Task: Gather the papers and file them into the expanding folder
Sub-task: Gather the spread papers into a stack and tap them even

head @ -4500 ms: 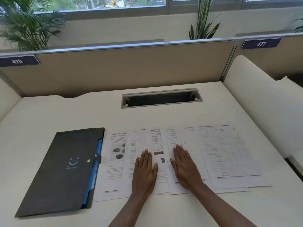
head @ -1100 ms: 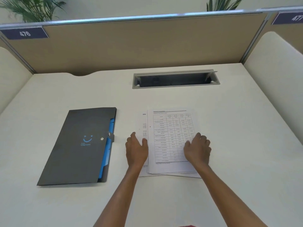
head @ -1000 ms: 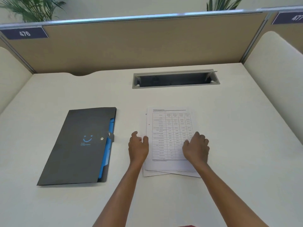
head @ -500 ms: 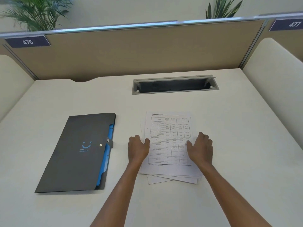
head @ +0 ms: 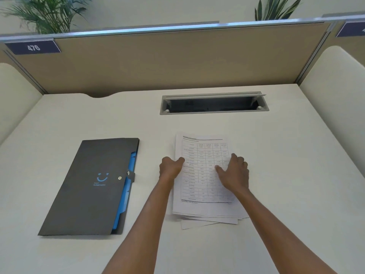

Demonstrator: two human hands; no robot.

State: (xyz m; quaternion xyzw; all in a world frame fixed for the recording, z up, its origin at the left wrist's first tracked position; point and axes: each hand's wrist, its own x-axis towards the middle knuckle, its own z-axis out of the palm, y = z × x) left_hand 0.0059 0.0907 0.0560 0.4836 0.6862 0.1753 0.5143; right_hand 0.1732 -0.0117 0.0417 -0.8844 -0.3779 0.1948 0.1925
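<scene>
papers (head: 205, 175): stacked on desk (head: 296, 175) right of centre, near edges fanned unevenly
left hand (head: 170, 169): curled against stack's left edge, thumb on top sheet
right hand (head: 235, 173): spread flat on stack's right side
expanding folder (head: 88, 186): closed, left of stack, apart
room: bare desk right and beyond, up to cable slot (head: 214, 103)

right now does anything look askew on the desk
Yes: the paper stack is not squared. At its near edge lower sheets fan out crooked past the top sheet. The closed folder lies flat, apart to the left.
</scene>
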